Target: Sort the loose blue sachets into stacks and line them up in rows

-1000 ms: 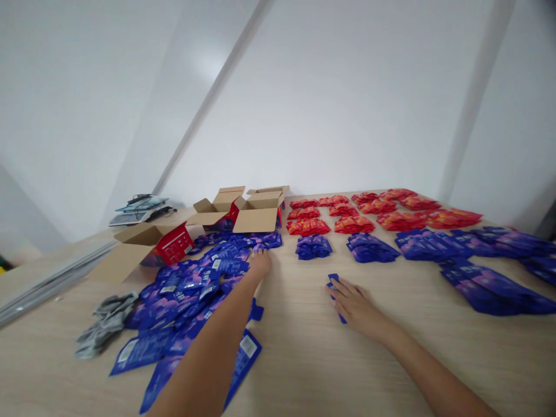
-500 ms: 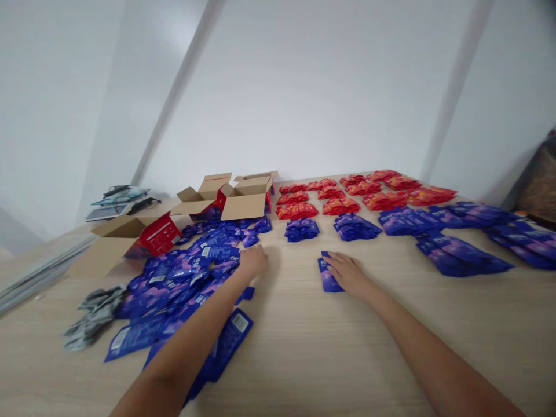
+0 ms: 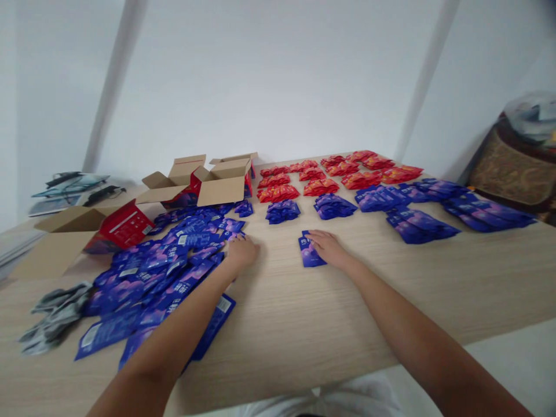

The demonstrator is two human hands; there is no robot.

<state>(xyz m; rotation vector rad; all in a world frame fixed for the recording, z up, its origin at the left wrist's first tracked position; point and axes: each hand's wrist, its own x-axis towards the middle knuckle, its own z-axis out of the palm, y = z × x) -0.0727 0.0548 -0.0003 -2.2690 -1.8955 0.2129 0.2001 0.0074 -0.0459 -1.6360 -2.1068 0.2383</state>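
My right hand (image 3: 328,248) lies palm down with its fingers stretched over the right side of a blue-purple sachet (image 3: 309,258) that rests flat on the table. At the right edge of a loose heap of blue sachets (image 3: 160,272), my left hand (image 3: 242,252) reaches down with fingers spread onto the outermost sachets. Its thumb and fingertips are partly hidden. Beyond my hands lie neat bundles of blue sachets (image 3: 283,212), with more of these bundles (image 3: 419,225) to the right. Bundles of red sachets (image 3: 278,193) form rows behind them.
Open cardboard boxes with red sides (image 3: 130,223) stand behind and left of the heap. Grey gloves (image 3: 61,315) lie at the left of the table (image 3: 278,347). Bags or folders (image 3: 72,188) are stacked at the far left. A brown patterned chair (image 3: 512,165) stands beyond the right edge.
The camera view has shifted, so the whole table appears lower-angled and farther left. My left hand has opened forward onto the heap's edge. My right hand stays on the same sachet.
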